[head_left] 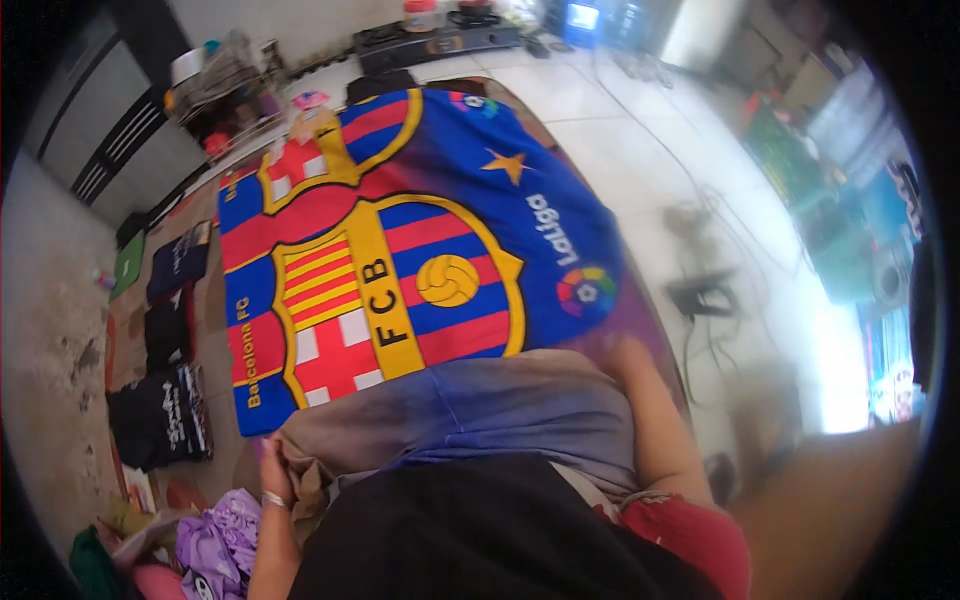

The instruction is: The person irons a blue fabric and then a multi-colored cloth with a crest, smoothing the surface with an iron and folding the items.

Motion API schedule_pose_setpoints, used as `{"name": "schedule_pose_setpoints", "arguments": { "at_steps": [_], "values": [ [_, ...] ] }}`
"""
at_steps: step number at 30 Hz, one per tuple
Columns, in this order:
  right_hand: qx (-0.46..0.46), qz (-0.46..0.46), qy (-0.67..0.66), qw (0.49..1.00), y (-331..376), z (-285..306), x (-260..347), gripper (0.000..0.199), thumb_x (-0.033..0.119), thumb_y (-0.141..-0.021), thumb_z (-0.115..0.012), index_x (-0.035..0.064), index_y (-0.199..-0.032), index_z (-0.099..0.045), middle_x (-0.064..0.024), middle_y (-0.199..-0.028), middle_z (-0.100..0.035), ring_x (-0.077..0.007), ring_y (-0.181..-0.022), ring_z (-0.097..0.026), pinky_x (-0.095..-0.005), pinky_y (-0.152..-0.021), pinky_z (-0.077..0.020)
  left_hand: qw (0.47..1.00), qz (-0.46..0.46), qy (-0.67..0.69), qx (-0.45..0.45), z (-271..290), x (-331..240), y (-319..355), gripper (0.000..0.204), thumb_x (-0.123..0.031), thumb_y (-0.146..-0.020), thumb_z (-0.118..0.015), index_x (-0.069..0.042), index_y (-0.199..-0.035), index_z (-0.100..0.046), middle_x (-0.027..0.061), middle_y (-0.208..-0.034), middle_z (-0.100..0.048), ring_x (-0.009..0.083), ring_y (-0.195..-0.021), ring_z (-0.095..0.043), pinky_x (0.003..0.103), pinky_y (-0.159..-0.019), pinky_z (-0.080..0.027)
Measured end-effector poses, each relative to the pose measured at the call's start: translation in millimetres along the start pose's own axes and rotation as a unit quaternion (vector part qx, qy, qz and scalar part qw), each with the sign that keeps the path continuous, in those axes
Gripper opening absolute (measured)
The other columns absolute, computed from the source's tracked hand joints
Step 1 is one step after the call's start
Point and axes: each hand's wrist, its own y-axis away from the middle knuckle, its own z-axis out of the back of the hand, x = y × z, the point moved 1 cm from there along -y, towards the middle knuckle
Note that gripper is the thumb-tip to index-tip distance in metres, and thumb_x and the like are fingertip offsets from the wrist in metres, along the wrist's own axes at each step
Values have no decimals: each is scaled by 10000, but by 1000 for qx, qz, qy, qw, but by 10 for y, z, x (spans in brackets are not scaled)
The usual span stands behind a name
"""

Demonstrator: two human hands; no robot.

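Black garment, one, at your body along the lower edge of the head view; red sleeve to its right. Grey-blue cloth, one, lying across the near part of a crest-printed blanket, blue, red and yellow, spread flat before you. Left hand: fingers closed on brownish fabric at the cloth's left edge. Right hand: at its right edge, blurred, grip impossible to tell. Black folded garment, left of the blanket; purple fabric, beside your left forearm.
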Motion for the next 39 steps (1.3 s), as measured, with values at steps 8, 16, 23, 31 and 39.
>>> {"name": "schedule_pose_setpoints", "arguments": {
  "at_steps": [8, 16, 23, 31, 39],
  "values": [
    [-122, -42, -143, 981, 654, -11, -464, 454, 255, -696, -665, 41, -1088, -580, -187, -1040, -593, -297, -931, -592, -366, -796, -481, 941, 114, -320, 1, -251, -475, -1120, 457, -415, -911, -408, -163, -1291, -445, -7, -1275, -491, 160, -1113, -466, 401, -908, -325],
    [-158, -117, -808, 555, -825, 396, -2248, 844, 117, -774, -635, 257, -1398, -85, -113, -1389, -290, -357, -1268, -272, -493, -963, -293, 854, 350, -381, 50, 410, 297, -1759, 415, -426, -902, -401, -252, -1277, -438, -38, -1268, -502, 178, -1133, -448, 444, -920, -302],
    [-186, -167, -729, 637, -1370, 676, -1972, 489, 302, -847, -588, 209, -1280, -381, -60, -1271, -473, -263, -1246, -336, -597, -929, -257, 845, 49, -528, -70, 859, 236, -1677, 455, -320, -879, -491, -37, -1234, -466, 96, -1025, -634, 226, -887, -605, 310, -806, -462],
    [-149, 167, -13, 975, -409, 1531, 1550, 424, 382, -713, -658, 29, -945, -627, -187, -879, -640, -307, -813, -627, -392, -713, -486, 653, -14, -729, -204, 342, 422, -2041, 672, -436, -866, -467, -95, -1396, -233, 122, -1463, -190, 290, -1346, -183, 502, -1056, -199],
    [-29, 404, 79, 911, 407, 210, 2811, 475, 546, -716, -610, 86, -835, -628, -135, -749, -644, -301, -714, -638, -415, -639, -498, 589, 71, -771, -232, 161, 558, -1905, 706, -514, -873, -396, -172, -1430, -128, 45, -1499, -64, 251, -1376, -69, 587, -1046, -110]
  ]
}}
